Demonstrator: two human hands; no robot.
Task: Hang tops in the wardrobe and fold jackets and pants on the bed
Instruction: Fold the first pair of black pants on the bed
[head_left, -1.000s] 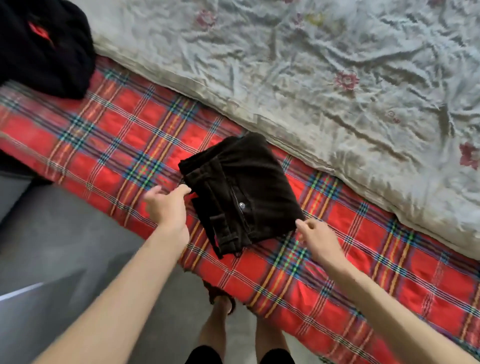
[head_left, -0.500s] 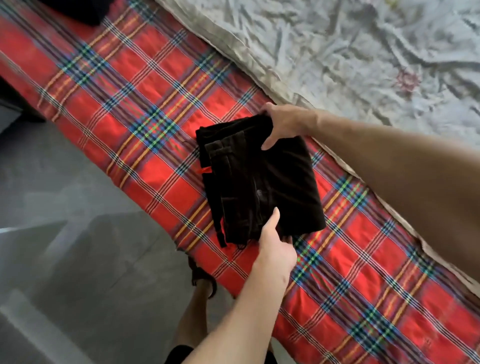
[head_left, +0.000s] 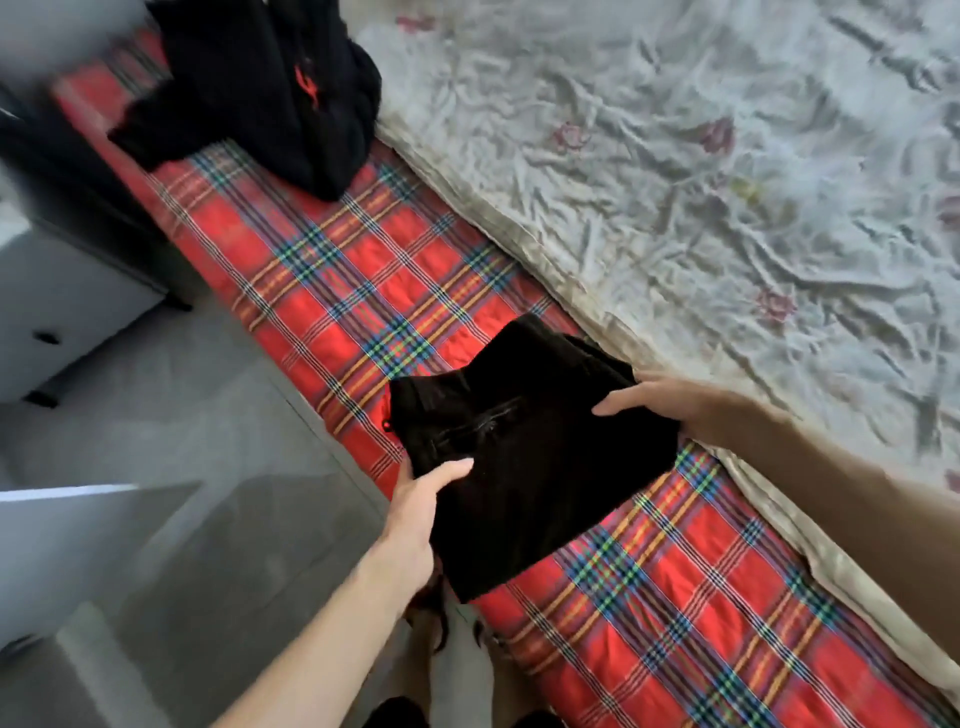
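Folded dark brown pants sit at the near edge of the bed on the red plaid blanket. My left hand grips their near left edge, thumb on top. My right hand holds the far right edge, fingers over the fabric. A black jacket with a red mark lies crumpled at the far left of the plaid strip.
A wrinkled pale floral sheet covers the bed beyond the plaid strip. A grey cabinet with dark handles stands on the left by the grey floor. My feet show below the bed edge.
The pants have been turned over, back pocket now up, and shifted. My hands moved from the pile's ends to its left and right edges. The view swung back toward the black jacket.
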